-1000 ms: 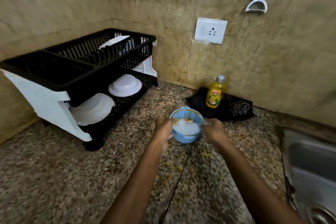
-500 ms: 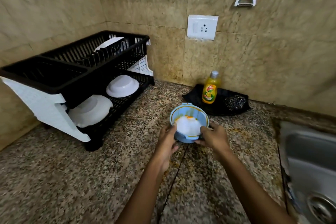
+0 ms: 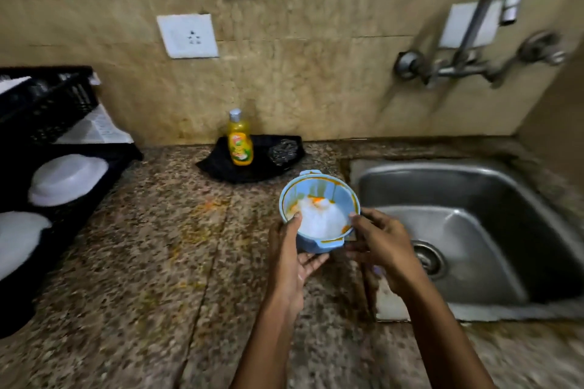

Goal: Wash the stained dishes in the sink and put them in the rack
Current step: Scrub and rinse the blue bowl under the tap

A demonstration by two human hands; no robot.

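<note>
Both hands hold the blue bowl (image 3: pixel 319 215) above the table (image 3: pixel 158 262), just left of the sink (image 3: pixel 458 230). The left hand (image 3: pixel 292 249) cups it from below, thumb hooked over the near rim and fingers curled under the base. The right hand (image 3: pixel 380 240) pinches the right rim, thumb on the edge, the other fingers folded beneath; so each grip is closed on the bowl, not spread.

The bowl is plainly unwashed: orange smears run along its inner wall and rim, and a white mass, foam or leftover food, I cannot tell which, fills the bottom. It has not reached the basin, and the tap (image 3: pixel 480 25) shows no water running. The sink itself looks bare of dishes.

At the far left the rack (image 3: pixel 47 98) already carries white dishes (image 3: pixel 68 178) on its lower tier; whether they were washed as part of this job cannot be told. The soap bottle (image 3: pixel 240 142) and a scrubber (image 3: pixel 282 150) sit on a black tray (image 3: pixel 215 164) by the wall, untouched.

By my reading the washing of this bowl is only starting: left are moving it over the basin, scrubbing, rinsing, and carrying it across to the rack.
</note>
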